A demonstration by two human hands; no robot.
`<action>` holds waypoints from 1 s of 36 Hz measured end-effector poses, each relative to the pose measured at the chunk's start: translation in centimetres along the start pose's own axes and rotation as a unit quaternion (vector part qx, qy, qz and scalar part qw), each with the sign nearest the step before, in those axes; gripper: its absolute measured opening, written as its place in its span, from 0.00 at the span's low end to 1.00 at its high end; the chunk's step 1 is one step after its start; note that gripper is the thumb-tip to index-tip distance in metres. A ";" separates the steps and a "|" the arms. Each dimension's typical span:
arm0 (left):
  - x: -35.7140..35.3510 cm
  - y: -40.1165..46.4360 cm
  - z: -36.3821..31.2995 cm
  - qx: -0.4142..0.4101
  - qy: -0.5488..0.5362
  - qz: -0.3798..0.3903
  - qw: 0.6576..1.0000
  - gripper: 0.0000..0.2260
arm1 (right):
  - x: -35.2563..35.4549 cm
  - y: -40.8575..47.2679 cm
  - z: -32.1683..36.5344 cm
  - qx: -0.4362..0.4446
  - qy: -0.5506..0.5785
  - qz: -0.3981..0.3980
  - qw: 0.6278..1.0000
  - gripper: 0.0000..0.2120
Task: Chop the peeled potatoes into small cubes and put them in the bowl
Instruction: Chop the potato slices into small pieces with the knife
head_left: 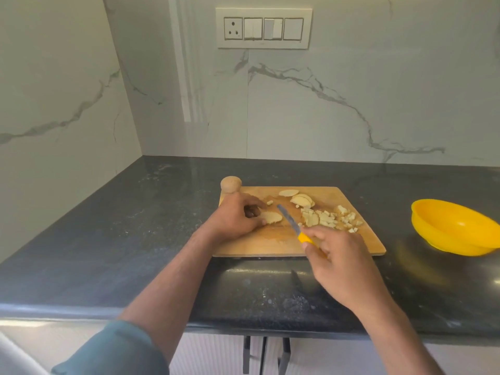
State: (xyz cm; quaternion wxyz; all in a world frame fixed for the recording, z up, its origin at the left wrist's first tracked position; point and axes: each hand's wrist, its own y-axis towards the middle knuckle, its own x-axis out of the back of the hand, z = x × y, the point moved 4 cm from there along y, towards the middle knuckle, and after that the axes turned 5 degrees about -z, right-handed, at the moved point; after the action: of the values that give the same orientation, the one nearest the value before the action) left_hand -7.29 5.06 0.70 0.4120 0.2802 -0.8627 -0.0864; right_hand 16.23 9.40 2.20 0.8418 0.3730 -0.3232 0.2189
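Potato slices under knife on cutting board

Sleeve in blue-grey covers the left upper arm at the near edge, above pale cabinet doors with dark handles. Both bare forearms reach out over the dark speckled counter.

The right hand curls its fingers round the yellow handle of a knife, gripping it firmly; the blade slants up and to the left over the wooden cutting board, its tip close to the left hand's fingers. The left hand bends its fingers down onto a potato slice, pinning it flat against the board.

Right of the blade lies a heap of potato cubes, spread toward the board's right side. Farther back on the board lie more uncut slices, overlapping one another. At the board's far left corner a whole potato sits, touching the board's edge.

The yellow bowl stands on the counter well to the right of the board, tilted, with no potato visible inside.

Beyond the counter rises a white marble wall with grey veins, carrying a switch panel with one socket.
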 end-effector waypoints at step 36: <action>0.4 -0.1 0.4 0.030 -0.025 -0.041 0.998 0.08 | -4.6 2.0 2.0 0.058 -0.088 0.020 0.994 0.16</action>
State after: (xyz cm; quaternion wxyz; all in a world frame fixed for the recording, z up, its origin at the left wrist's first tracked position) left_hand -7.73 4.75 0.71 0.3774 0.3251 -0.8630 -0.0841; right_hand 11.04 8.49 0.94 0.7824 0.4329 -0.3898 0.2201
